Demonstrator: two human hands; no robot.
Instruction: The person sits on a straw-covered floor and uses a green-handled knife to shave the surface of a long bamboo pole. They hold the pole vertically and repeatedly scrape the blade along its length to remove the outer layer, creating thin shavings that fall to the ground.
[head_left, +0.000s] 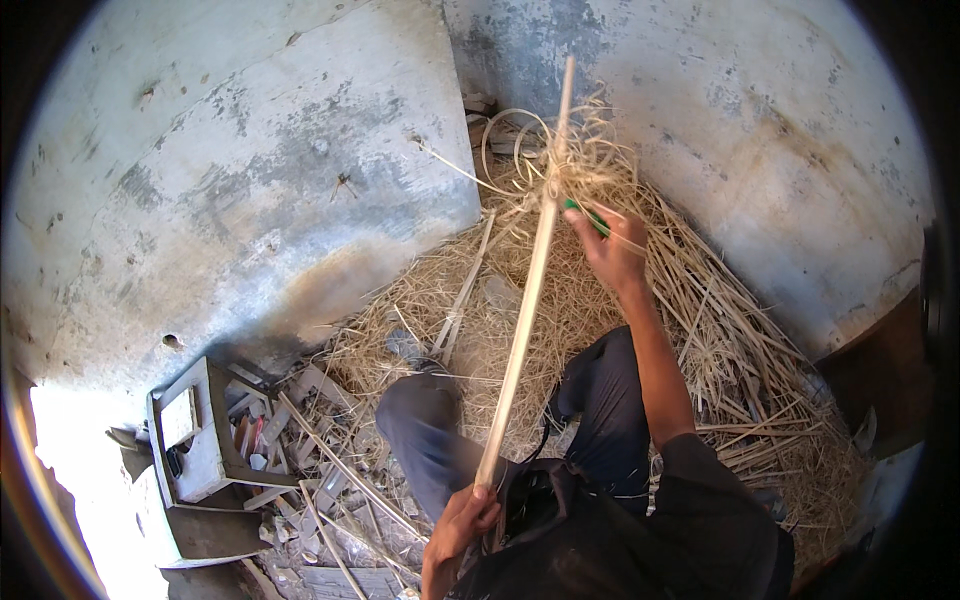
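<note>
A long pale strip of bamboo or cane (pixel 524 335) runs from my lap up and away, slightly to the right. My left hand (pixel 463 522) is closed round its near end, close to my body. Farther up, my right hand (pixel 616 252) grips a small green-handled tool (pixel 587 216) just right of the strip. The tool's working end is hidden among shavings, so I cannot tell whether it touches the strip. Thin curled shavings (pixel 598 165) bunch around the strip's far part, and a few loop out to the left.
Fibrous shavings and loose strips (pixel 745 375) heap up on the right against the wall (pixel 780 150). A pale battered panel (pixel 330 150) stands at the left. Below it sits a small open box-like shelf (pixel 210 430) with oddments inside. Thin sticks (pixel 350 470) and scraps litter the floor beside my knee.
</note>
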